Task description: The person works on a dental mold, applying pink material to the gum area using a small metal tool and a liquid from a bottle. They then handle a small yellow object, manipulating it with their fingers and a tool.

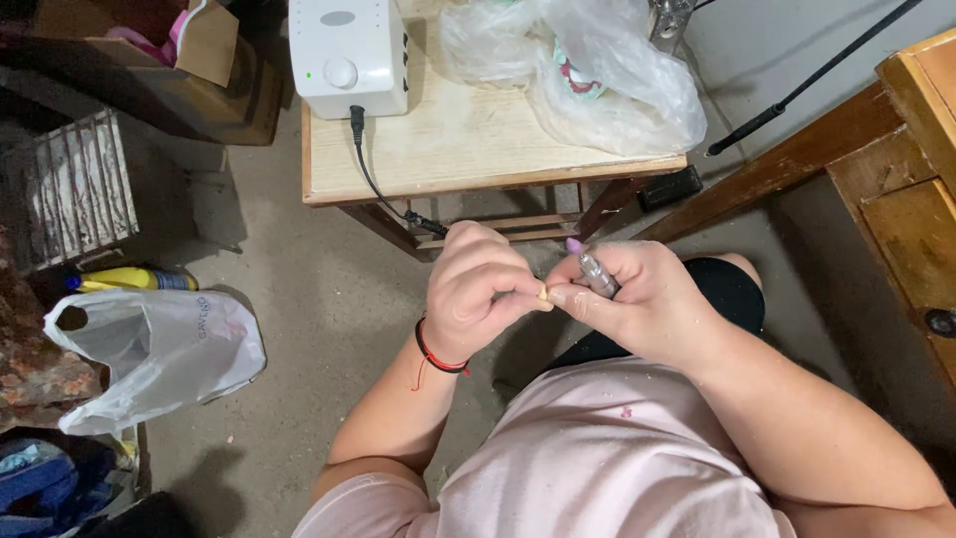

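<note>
Pale little piece (543,292) is getting pinched in the left hand (478,294) over the lap, while the right hand (637,299) is gripping a silver rotary handpiece (596,271) — grinding step, probably. Next calls for steady contact. Wooden table (468,149) is carrying the white control box (349,50) and plastic bags (588,70) — concrete floor (309,329) below.

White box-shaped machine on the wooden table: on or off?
On: the white box-shaped machine shows a lit green indicator beside its round knob, black cable plugged in.
</note>
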